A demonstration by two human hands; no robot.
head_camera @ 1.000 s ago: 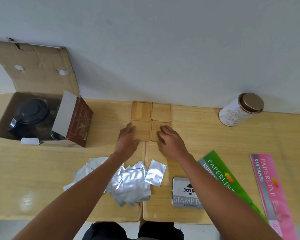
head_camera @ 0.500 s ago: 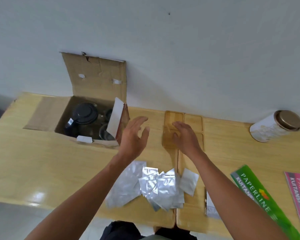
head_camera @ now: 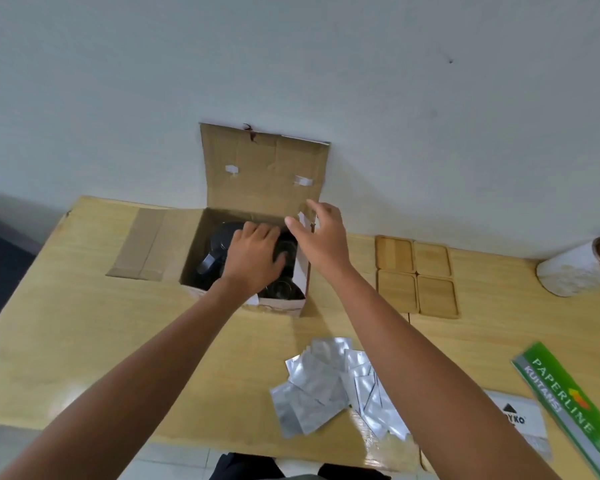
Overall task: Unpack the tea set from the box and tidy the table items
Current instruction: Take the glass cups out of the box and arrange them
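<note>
An open cardboard box stands at the back of the wooden table, its lid flap leaning on the wall. Inside are a black teapot and dark glass cups, partly hidden. My left hand is down inside the box, lying over the teapot and a cup; its grip is hidden. My right hand hovers open over the box's right wall, fingers spread. Several square wooden coasters lie in a grid to the right of the box.
Several silver foil sachets lie in a heap near the table's front edge. A white tin lies on its side at the far right. A green receipt book and a stamp pad sit at the front right.
Both hands have left the coasters and moved left to the box. The left hand has gone down inside it; the right has come over its right wall. The view has swung left.
</note>
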